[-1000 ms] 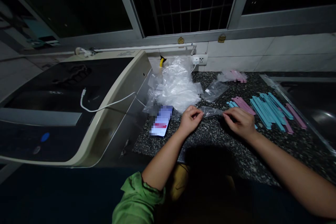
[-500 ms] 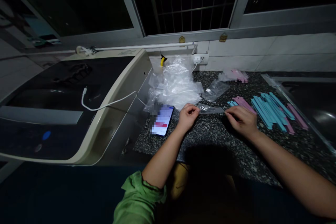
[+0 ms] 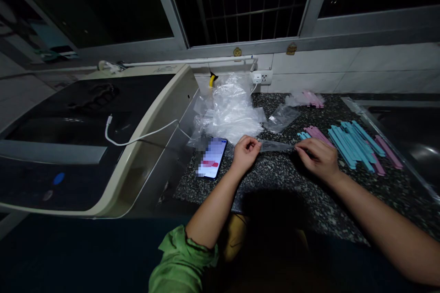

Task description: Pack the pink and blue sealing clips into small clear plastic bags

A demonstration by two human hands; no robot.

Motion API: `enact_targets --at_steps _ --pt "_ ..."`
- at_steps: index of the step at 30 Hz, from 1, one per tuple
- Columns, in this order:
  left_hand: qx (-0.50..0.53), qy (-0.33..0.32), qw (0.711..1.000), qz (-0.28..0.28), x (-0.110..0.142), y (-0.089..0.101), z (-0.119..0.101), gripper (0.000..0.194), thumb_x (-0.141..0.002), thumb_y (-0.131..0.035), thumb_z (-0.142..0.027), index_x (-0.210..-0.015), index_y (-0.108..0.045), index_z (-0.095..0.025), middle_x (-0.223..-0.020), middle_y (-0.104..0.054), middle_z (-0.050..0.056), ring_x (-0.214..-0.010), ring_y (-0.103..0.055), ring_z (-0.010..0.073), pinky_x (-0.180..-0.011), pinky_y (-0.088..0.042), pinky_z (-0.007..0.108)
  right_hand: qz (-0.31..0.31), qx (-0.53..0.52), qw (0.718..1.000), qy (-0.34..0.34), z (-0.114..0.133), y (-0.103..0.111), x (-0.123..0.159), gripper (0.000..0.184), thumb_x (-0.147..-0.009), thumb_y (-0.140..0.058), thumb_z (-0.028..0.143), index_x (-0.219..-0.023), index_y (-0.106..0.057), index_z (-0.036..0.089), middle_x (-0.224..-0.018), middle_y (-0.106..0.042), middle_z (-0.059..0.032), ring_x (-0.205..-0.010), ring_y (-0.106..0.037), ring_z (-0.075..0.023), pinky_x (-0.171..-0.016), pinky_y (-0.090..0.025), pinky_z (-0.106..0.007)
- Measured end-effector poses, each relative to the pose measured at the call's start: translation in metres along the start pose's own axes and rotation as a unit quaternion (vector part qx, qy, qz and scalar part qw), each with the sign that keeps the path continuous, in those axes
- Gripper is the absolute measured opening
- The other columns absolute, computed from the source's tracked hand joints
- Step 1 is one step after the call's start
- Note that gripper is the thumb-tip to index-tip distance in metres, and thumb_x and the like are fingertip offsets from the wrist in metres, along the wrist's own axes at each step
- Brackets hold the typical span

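A narrow clear plastic bag (image 3: 276, 146) is stretched level between my two hands, above the speckled counter. My left hand (image 3: 246, 152) pinches its left end, and my right hand (image 3: 318, 158) pinches the right end; the fingertips hide both ends. Just beyond my right hand lie several flat blue strips (image 3: 347, 144) and pink strips (image 3: 388, 152), partly overlapping. Behind my left hand rises a heap of clear plastic bags (image 3: 233, 110). A phone (image 3: 212, 158) with its screen lit rests to the left of my left hand.
A washing machine (image 3: 137, 146) with a white cable (image 3: 147, 137) across its lid stands at the left. At the back, a charger (image 3: 256, 78) sits in the wall socket. Bagged pink strips (image 3: 312, 99) lie behind, and a sink (image 3: 412, 142) is at the right.
The plastic bag between my hands looks pulled straighter and flatter. My hands have barely moved.
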State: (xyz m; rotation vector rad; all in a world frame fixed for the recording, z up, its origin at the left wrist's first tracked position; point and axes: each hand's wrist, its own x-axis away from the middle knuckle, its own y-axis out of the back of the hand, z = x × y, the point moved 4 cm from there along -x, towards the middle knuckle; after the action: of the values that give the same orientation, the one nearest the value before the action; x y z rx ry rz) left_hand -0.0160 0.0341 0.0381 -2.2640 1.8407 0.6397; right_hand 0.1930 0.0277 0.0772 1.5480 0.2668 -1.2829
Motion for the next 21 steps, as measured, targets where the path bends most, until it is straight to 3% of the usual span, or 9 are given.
enact_targets --at_steps 2,7,13,21 --pt "-0.025 -0.011 1.000 0.004 0.002 -0.001 0.000 0.012 -0.071 -0.062 -0.027 -0.075 -0.057 -0.017 -0.069 -0.050 -0.002 -0.056 -0.042 0.0080 -0.054 -0.036 0.022 0.001 0.004 1.000 -0.008 0.000 0.001 -0.001 0.007 -0.078 -0.056 0.015 -0.075 -0.060 0.021 -0.070 -0.065 -0.0040 -0.065 -0.062 -0.0161 -0.058 -0.049 -0.029" --pt "-0.098 -0.090 0.991 0.023 0.006 -0.003 -0.009 0.032 -0.071 -0.066 -0.027 -0.101 -0.059 -0.021 -0.082 -0.054 0.002 -0.073 -0.049 0.0131 -0.067 -0.042 0.025 0.018 0.003 0.999 -0.029 0.000 0.001 -0.002 0.008 -0.078 -0.056 0.017 -0.073 -0.060 0.022 -0.069 -0.065 -0.0032 -0.063 -0.062 -0.0159 -0.057 -0.049 -0.029" --pt "-0.088 -0.102 0.990 0.040 0.005 -0.005 -0.009 0.004 -0.073 -0.063 -0.020 -0.075 -0.066 -0.019 -0.074 -0.050 0.001 -0.072 -0.049 0.0125 -0.065 -0.041 0.025 0.016 -0.012 0.999 -0.038 -0.002 0.000 0.000 0.008 -0.078 -0.056 0.018 -0.073 -0.060 0.021 -0.069 -0.065 -0.0039 -0.064 -0.062 -0.0162 -0.057 -0.049 -0.030" --pt "-0.009 -0.046 0.999 0.007 -0.001 0.003 -0.007 0.009 -0.074 -0.061 -0.022 -0.067 -0.064 -0.017 -0.068 -0.055 0.001 -0.067 -0.050 0.0112 -0.062 -0.040 0.024 0.027 -0.022 0.998 -0.058 -0.009 -0.005 0.002 0.006 -0.078 -0.059 0.023 -0.082 -0.063 0.021 -0.074 -0.065 -0.0049 -0.068 -0.062 -0.0174 -0.059 -0.051 -0.031"
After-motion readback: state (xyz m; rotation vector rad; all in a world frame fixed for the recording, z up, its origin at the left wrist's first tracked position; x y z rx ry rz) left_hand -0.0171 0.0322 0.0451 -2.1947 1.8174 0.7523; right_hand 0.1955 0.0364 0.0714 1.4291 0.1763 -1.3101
